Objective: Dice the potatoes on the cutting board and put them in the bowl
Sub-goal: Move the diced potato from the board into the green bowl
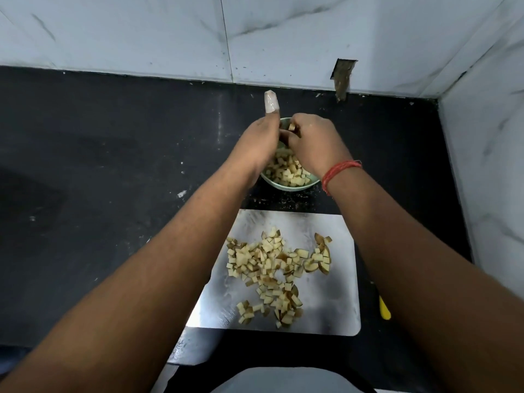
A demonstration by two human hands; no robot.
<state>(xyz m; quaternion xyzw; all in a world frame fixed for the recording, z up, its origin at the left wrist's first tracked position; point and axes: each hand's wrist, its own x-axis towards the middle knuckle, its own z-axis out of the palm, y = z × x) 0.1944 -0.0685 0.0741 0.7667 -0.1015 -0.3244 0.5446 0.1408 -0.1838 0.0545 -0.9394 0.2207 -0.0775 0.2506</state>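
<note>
Both hands over bowl [286,186]: right hand [313,140] pinching potato dice [292,127]; left hand [259,143] grip unclear. More dice [272,268] on cutting board [334,302], nearer than bowl.

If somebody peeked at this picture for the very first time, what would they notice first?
Probably the two bare hands, left hand and right hand, meeting over the small pale green bowl of diced potato at the far end of the black counter. Next, the scattered pile of pale potato cubes on the shiny metal cutting board nearer the person. The left hand's thumb wears a whitish wrap.
</note>
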